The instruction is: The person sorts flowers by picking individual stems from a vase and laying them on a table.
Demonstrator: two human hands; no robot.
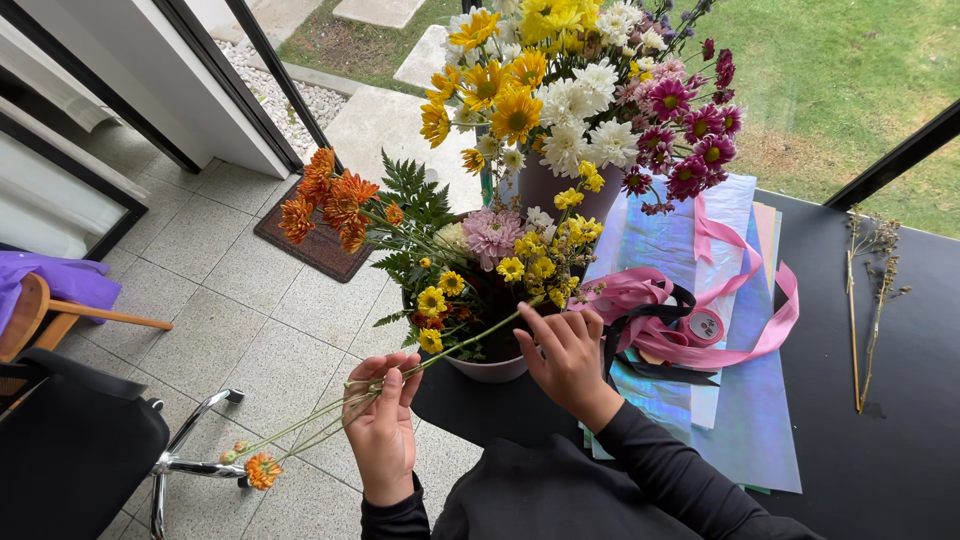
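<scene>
Seen from above, a person in black sleeves works at a round white pot point(487, 368) of flowers standing at the near left edge of a black table point(900, 420). Far left of the pot, over a grey tiled floor, a black office chair point(75, 440) sits with a purple cloth point(60, 280) on a wooden seat behind it. Just left of the pot, the left hand point(383, 425) is closed around a bundle of thin green stems point(330, 410); they slant down to the left, ending in an orange bloom point(262, 469) hanging over the floor, and run up to the right into the pot. In the pot stand orange chrysanthemums point(325, 200), fern leaves, a pale pink bloom point(490, 235) and small yellow flowers point(530, 268). At the pot's right rim, the right hand point(567, 360) rests with fingers curled among the stems; whether it grips one cannot be told. Behind the pot, a taller vase point(560, 190) holds yellow, white and magenta daisies. Right of the pot lie iridescent wrapping sheets point(740, 420) with loose pink ribbon point(740, 290) and a roll of tape point(703, 325) on top. Far right of the pot, dried stalks point(858, 300) lie on the table.
</scene>
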